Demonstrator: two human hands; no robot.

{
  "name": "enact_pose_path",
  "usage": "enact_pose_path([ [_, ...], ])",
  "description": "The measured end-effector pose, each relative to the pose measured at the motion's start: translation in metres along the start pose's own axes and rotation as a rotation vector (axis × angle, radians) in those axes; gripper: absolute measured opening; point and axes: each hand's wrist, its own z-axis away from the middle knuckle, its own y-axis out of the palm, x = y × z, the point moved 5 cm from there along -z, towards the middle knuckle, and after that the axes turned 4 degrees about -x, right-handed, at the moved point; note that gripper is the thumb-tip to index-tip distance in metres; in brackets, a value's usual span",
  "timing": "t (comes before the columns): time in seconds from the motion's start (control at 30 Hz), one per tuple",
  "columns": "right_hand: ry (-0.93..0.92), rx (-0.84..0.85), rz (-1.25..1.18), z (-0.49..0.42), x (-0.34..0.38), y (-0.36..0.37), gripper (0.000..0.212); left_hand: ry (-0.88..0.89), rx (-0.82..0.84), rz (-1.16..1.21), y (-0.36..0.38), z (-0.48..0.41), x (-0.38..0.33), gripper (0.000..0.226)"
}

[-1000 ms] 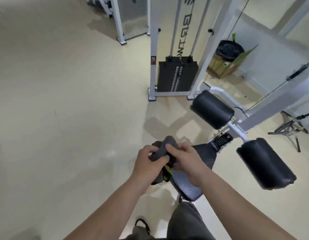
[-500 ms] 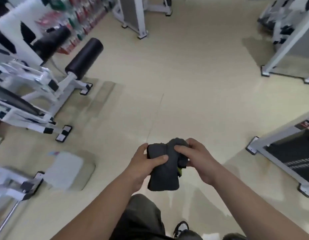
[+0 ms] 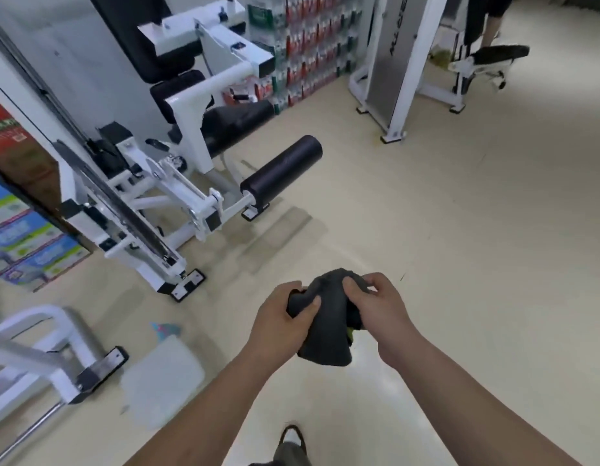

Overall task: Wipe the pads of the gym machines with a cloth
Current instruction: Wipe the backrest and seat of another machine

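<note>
1. Both hands are at chest front, together over the floor [image 3: 426,213]. The left hand [image 3: 282,317] grips the near-left side of the dark cloth [image 3: 325,327], thumb pressed across it. The right hand [image 3: 379,307] pinches the top right of the cloth, fingers curled in.
2. The cloth is bunched into a wad between the two hands, touching no pad. A yellow-green scrap shows under the right hand – cannot tell what it is.
3. The nearest target is the roller pad [image 3: 282,169], ahead of the left hand and well apart from it. A second roller pad [image 3: 234,124] lies beyond that, and the seat pad [image 3: 177,89] further ahead-left, all on the white machine frame [image 3: 191,196].
4. Judgement: this is the step between machines, with the cloth being readied and wiping here not yet begun.
5. Risks from here:
   - A wadded cloth meets the pad with little surface, so streaks get missed.
   - The roller may turn under the stroke, so the cloth skids rather than wipes.
   - The loose tail hanging below the hands could snag on the linkage beside the roller.
   - The machine feet and the pale mat [image 3: 164,378], down-left of the left hand, lie near the walking line – a trip hazard.
</note>
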Motion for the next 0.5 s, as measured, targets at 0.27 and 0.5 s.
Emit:
enact_pose_path([
  [0.27, 0.02, 0.039, 0.117, -0.149, 0.101, 0.023, 0.017, -0.12, -0.121, 0.117, 0.005, -0.16, -0.071, 0.013],
  [0.5, 0.162, 0.457, 0.136, -0.296, 0.188, 0.038, 0.049, -0.134, -0.258, 0.218, 0.041, -0.311, -0.15, 0.022],
])
